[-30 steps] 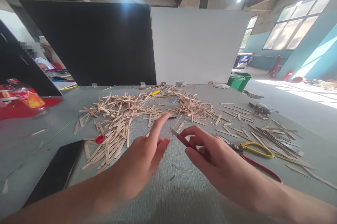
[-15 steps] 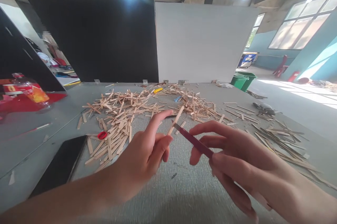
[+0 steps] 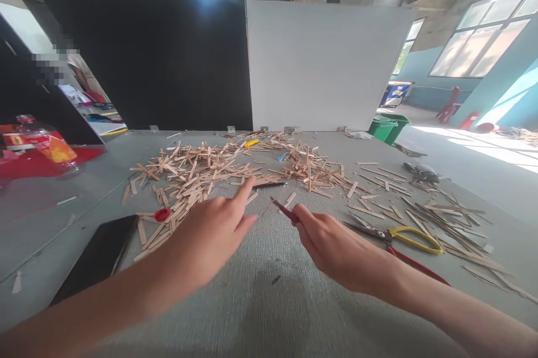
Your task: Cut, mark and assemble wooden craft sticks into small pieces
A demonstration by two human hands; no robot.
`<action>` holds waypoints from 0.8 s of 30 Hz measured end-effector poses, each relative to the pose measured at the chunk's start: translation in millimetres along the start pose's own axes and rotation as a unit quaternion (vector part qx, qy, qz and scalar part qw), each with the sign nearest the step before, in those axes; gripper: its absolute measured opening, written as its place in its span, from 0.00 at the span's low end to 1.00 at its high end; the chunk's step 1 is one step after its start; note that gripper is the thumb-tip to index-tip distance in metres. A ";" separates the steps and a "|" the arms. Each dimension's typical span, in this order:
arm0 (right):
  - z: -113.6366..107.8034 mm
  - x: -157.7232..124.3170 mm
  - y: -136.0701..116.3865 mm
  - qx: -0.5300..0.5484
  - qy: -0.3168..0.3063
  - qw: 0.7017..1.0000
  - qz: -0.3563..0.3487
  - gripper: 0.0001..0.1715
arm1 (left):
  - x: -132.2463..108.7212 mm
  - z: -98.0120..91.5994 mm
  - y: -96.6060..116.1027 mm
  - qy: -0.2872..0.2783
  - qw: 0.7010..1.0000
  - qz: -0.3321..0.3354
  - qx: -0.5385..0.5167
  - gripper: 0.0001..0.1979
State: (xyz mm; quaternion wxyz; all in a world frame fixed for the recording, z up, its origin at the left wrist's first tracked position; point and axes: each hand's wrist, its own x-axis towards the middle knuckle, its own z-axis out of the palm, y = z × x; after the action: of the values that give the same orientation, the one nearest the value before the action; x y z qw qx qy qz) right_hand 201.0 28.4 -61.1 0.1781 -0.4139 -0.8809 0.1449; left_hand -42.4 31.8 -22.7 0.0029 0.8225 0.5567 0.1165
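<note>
My left hand (image 3: pixel 222 229) hovers over the grey table with its index finger stretched forward and its thumb apart. Its other fingers are mostly hidden, and I see nothing held in it. My right hand (image 3: pixel 323 240) is closed around a slim maroon tool (image 3: pixel 286 211) whose pointed tip faces up and left, towards my left hand. A short wooden stick (image 3: pixel 288 201) lies just beyond that tip. Past my left fingertip lies a thin black tool (image 3: pixel 269 185). Right of my right hand rest scissors (image 3: pixel 389 235) with one yellow and one red handle.
Loose wooden sticks (image 3: pixel 202 164) spread in an arc over the table, with a yellow tool (image 3: pixel 251 143) at the back. At left are a black phone (image 3: pixel 96 254), a red cap (image 3: pixel 162 214) and a bottle (image 3: pixel 50 142). Dark strips (image 3: pixel 441 221) lie at right. Upright panels (image 3: pixel 319 66) stand behind.
The wooden stick that my left hand held is no longer seen in it. My right hand has turned and drawn in, closing around the maroon tool and uncovering the scissors.
</note>
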 end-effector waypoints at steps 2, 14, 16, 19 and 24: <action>14.0 8.2 12.8 0.007 0.002 1.000 -0.002 0.14 | 2.0 -2.7 0.5 0.044 0.999 -0.009 0.024 0.30; 51.6 14.5 42.4 -0.145 0.022 0.988 -0.056 0.23 | 0.6 -4.0 7.6 0.048 0.999 0.021 0.004 0.22; 50.2 14.8 42.4 -0.129 0.041 0.988 -0.068 0.20 | 0.5 -3.7 7.8 0.048 0.999 0.022 0.003 0.22; 49.7 15.7 41.8 -0.093 0.011 0.994 -0.059 0.15 | -0.4 -2.6 7.3 0.041 0.999 0.020 0.004 0.23; 53.9 15.2 40.8 -0.062 -0.003 0.998 -0.024 0.14 | -1.4 -0.7 6.0 0.021 1.000 0.018 -0.002 0.23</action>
State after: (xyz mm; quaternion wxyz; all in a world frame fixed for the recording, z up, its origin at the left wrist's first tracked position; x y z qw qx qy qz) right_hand 196.2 59.7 -122.8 0.1528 -0.4026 -0.8983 0.0870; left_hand -37.6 28.2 -21.4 -0.0095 0.8298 0.5416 0.1344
